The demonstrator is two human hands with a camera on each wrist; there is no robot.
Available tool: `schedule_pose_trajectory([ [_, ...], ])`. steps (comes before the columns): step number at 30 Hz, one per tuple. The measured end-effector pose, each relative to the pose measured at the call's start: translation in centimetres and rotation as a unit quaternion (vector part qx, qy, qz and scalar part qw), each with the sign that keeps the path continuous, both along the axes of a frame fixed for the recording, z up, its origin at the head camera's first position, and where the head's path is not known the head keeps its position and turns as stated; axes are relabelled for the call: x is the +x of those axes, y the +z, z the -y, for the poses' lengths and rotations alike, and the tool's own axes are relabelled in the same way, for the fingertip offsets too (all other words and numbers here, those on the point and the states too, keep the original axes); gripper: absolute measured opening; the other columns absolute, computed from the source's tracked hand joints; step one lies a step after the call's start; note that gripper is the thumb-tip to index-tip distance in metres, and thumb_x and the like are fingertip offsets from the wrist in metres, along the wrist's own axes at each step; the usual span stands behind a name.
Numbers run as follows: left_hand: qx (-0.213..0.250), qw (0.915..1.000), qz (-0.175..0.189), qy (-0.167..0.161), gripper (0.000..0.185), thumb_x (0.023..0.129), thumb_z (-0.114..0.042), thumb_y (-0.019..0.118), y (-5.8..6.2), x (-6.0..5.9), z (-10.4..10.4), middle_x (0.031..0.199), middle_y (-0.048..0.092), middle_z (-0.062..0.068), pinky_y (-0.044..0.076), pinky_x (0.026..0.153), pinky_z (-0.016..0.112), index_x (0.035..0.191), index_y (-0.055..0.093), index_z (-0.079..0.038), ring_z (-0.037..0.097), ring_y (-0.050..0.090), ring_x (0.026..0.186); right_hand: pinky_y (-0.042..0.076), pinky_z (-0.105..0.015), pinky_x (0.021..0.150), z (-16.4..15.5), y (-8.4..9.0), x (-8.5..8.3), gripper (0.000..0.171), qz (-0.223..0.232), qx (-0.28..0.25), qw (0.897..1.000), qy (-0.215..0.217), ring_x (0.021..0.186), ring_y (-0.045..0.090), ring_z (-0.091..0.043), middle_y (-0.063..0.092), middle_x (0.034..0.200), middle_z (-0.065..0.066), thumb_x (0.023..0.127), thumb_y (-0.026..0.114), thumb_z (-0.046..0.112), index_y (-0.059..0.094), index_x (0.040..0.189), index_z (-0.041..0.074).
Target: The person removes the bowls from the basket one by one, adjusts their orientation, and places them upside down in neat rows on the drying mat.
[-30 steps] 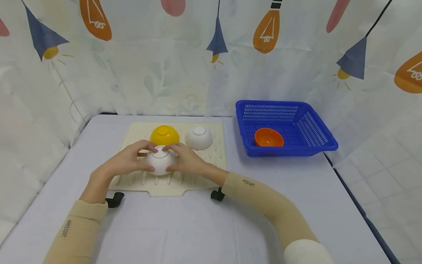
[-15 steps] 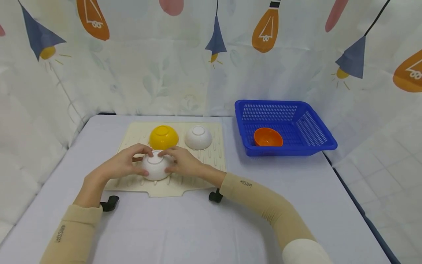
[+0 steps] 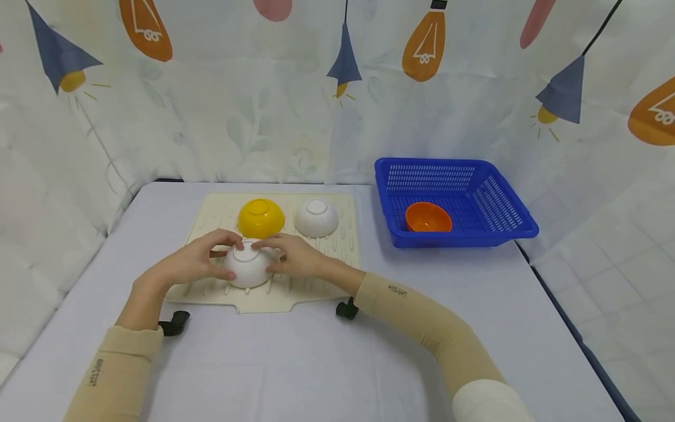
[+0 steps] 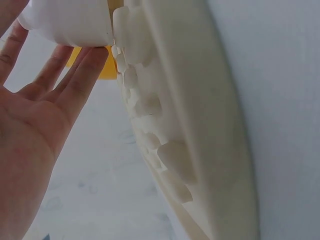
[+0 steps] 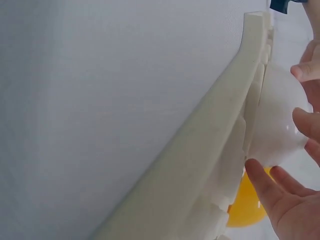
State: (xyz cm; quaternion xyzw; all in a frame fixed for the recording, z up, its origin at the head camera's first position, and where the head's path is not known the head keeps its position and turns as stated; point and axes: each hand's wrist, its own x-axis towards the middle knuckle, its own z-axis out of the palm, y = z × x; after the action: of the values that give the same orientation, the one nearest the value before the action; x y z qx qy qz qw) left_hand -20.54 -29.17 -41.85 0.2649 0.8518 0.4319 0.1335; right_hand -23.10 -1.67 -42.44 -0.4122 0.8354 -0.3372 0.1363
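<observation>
Both hands, the left hand (image 3: 192,264) and right hand (image 3: 296,258), cup an upturned white bowl (image 3: 246,266) between them on the drying mat (image 3: 295,293). Beyond sit a yellow bowl (image 3: 261,218) and second white bowl (image 3: 316,217), seemingly unsorted; rightward, the blue basket (image 3: 506,225) holds only an orange bowl (image 3: 428,217).

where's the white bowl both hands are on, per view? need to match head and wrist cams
Head: white bowl, upside down, front of the drying mat, between left hand and right hand.
Left wrist: top left corner, above the fingers.
Right wrist: right edge, against the mat.
Shared landmark: yellow bowl, just behind it in every view.
</observation>
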Motion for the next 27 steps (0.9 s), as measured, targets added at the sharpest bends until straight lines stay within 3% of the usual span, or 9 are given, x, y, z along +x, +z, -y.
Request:
schedule_pose_trajectory([
  [6, 0.002, 1.0, -0.006, 0.002, 0.054, 0.081, -0.015, 0.089, -0.3, 0.0, -0.2, 0.13, 0.053, 0.008, 0.038, 0.108, 0.065, 0.123, 0.056, -0.009, 0.04, 0.047, 0.13, 0.054, -0.024, 0.092, -0.8, 0.1, -0.2, 0.056, 0.003, -0.008, 1.0, 0.005, 0.13, 0.052, -0.015, 0.054, 0.148, -0.002, 0.095, 0.075, 0.013, 0.056, 0.148, 0.014],
  [11, 0.006, 1.0, -0.005, 0.006, 0.053, 0.081, -0.014, 0.089, -0.4, 0.0, -0.1, 0.129, 0.054, 0.008, 0.038, 0.107, 0.065, 0.123, 0.056, -0.009, 0.039, 0.048, 0.129, 0.055, -0.027, 0.091, -1.6, 0.3, -0.2, 0.057, 0.045, -0.021, 0.999, -0.006, 0.126, 0.056, -0.022, 0.052, 0.149, -0.004, 0.096, 0.075, 0.014, 0.052, 0.148, 0.011],
  [20, -0.002, 0.9996, 0.006, 0.029, 0.042, 0.095, -0.021, 0.077, 0.0, 0.6, -0.2, 0.132, 0.056, 0.008, 0.043, 0.104, 0.063, 0.13, 0.058, -0.009, 0.039, 0.049, 0.13, 0.054, -0.024, 0.091, -4.4, 0.6, -0.8, 0.046, 0.073, -0.048, 0.996, -0.015, 0.122, 0.06, -0.023, 0.059, 0.14, -0.008, 0.097, 0.074, 0.016, 0.058, 0.139, 0.004],
  [27, -0.02, 0.9984, -0.026, 0.045, 0.041, 0.101, -0.023, 0.07, 0.3, 0.8, 0.0, 0.139, 0.056, 0.01, 0.046, 0.103, 0.059, 0.137, 0.056, -0.009, 0.037, 0.049, 0.133, 0.054, -0.028, 0.091, -6.8, 1.2, -0.7, 0.039, 0.076, -0.051, 0.996, -0.021, 0.115, 0.064, -0.021, 0.063, 0.135, -0.013, 0.099, 0.07, 0.018, 0.061, 0.134, 0.001],
])
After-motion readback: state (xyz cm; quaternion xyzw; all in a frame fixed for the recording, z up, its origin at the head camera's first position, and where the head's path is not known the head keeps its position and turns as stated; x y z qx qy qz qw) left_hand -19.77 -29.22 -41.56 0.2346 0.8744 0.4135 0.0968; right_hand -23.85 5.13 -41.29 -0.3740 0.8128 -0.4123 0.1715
